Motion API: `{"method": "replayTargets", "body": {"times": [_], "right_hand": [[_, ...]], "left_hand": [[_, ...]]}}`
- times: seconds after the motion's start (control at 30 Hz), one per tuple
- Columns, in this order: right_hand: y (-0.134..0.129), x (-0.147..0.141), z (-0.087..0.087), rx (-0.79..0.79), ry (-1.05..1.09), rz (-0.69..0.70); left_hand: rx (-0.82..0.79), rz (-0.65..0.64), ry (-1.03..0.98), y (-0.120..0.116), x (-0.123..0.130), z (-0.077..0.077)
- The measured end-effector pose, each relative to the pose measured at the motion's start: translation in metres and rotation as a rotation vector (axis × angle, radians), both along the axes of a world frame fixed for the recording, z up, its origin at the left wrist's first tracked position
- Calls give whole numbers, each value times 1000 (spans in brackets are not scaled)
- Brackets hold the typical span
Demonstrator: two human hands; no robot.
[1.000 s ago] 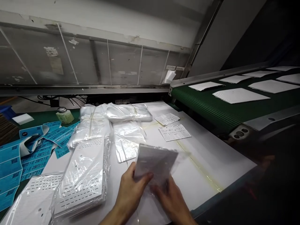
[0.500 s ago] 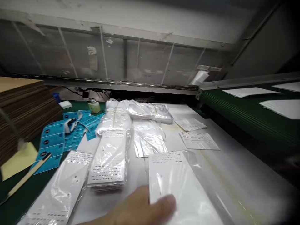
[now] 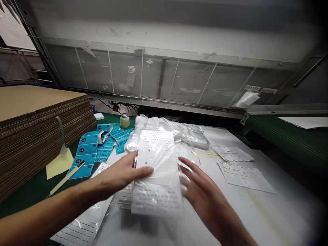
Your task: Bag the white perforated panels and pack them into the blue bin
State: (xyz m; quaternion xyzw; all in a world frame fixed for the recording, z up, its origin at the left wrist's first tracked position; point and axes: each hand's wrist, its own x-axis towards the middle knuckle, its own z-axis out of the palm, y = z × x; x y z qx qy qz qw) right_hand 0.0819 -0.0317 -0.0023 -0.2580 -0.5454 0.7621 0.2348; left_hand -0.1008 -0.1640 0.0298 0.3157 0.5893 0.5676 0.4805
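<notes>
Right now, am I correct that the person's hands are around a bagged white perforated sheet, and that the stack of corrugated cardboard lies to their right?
No: the head view shows the stack of corrugated cardboard to the left of the hands, not the right. The left hand and right hand are around the bagged white perforated sheet.

A slotted white panel (image 3: 156,191) sits inside a clear plastic bag (image 3: 188,159).
</notes>
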Motion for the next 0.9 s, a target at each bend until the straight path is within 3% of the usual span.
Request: {"method": "replayTargets", "body": {"times": [0.1,0.17,0.23,0.43,0.53,0.7,0.83,0.9], "right_hand": [[-7,-50,4,167,-56,-117],[-16,-70,-2,190,-45,-90],[-27,-77,-12,206,-89,-85],[-52,-75,-50,474,-313,-244],[-51,-73,-63,391,-344,-223],[-42,-73,-71,154,-290,-113],[-50,-80,-69,132,-281,-45],[-52,-76,-62,139,-312,-27]], "left_hand": [[53,80,86,4,-17,-5],[55,111,98,1,-24,-11],[45,162,117,-4,-26,-18],[-54,337,205,-11,-24,-51],[-85,433,146,-10,-23,-62],[-51,419,-181,-6,-12,-74],[-44,409,-337,-9,-10,-80],[-63,423,-313,-16,-12,-82]]}}
